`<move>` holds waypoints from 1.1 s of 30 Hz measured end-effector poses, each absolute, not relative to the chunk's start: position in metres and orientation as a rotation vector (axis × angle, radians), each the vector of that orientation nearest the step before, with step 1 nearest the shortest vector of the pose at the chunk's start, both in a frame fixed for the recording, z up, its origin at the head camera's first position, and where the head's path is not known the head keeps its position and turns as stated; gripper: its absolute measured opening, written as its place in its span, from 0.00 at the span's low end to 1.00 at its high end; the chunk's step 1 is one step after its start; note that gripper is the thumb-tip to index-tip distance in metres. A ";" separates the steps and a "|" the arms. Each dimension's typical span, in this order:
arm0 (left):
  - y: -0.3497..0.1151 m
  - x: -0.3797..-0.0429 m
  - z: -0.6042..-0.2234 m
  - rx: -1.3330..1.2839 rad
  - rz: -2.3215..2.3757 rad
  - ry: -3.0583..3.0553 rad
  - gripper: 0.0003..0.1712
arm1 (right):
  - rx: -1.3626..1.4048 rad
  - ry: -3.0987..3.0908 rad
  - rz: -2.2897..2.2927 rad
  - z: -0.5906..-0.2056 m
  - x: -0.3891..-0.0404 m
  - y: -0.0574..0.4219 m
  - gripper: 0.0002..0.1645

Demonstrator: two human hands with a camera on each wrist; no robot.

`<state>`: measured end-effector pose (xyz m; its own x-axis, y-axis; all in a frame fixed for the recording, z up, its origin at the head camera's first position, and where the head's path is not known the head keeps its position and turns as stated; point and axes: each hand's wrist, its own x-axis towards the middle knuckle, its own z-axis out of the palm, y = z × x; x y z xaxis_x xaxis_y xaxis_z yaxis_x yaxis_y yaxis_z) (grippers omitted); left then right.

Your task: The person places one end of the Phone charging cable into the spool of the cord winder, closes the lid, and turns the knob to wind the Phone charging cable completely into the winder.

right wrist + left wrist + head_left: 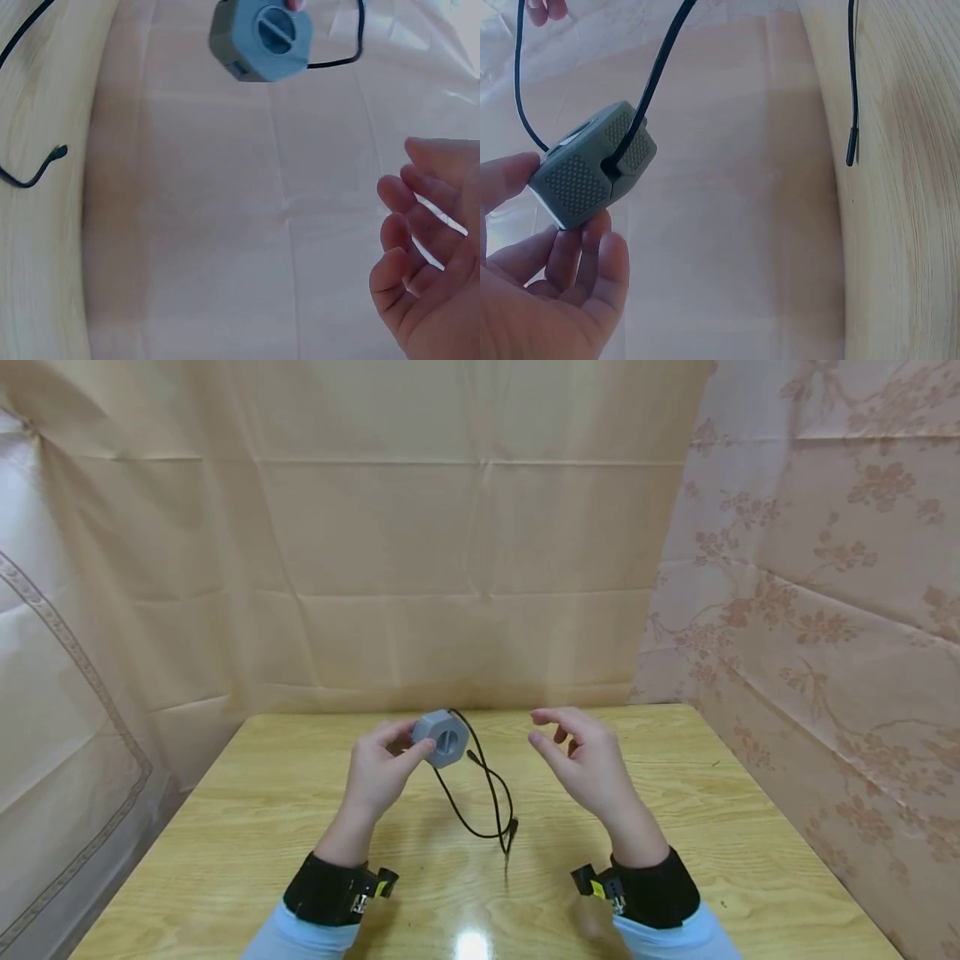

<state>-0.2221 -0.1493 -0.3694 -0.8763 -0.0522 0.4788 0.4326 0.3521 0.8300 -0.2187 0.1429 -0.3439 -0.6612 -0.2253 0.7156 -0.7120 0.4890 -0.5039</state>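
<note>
Hexagonal grey block (441,738): was pinched above the surface (262,827) by the fingers of the left hand (378,768). Right hand (588,764): hung apart, fingers loosely bent, empty. Block seemed light, rigid; textured side faces (576,184) promised best hold. Black cord (656,75): looked limp.

Readable text/nos.: none cld be made out in any view.
L wrist: small black plastic cam (387,878) on black fabric wristband (322,889) bore a yellow patch (382,887), whitish marks nr it; too tiny to read.
R wrist: matching black plastic cam (582,878) on its own black fabric band (660,891) bore similar yellow spot (597,888) + whitish marks; also illegible.
Device: grey-blue six-sided plastic block (441,738) showed no legible chars.
Curtain: greyish-brown strip (142,770) on white cloth (45,743) had repeating marks, letters or ornament unclear.
</note>
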 end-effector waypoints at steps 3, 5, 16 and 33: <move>-0.149 -0.221 -0.370 -0.345 -1.555 -2.216 0.20 | 0.850 -2.151 0.916 -0.348 -0.222 0.142 0.16; -0.149 -0.221 -0.370 -0.352 -1.569 -2.230 0.21 | 0.902 -2.132 0.819 -0.350 -0.224 0.141 0.17; -0.143 -0.221 -0.374 -0.415 -1.787 -2.266 0.24 | 1.082 -2.051 0.565 -0.360 -0.231 0.135 0.16; -0.134 -0.219 -0.379 -0.515 -1.903 -2.380 0.22 | 1.320 -1.853 0.396 -0.375 -0.233 0.110 0.13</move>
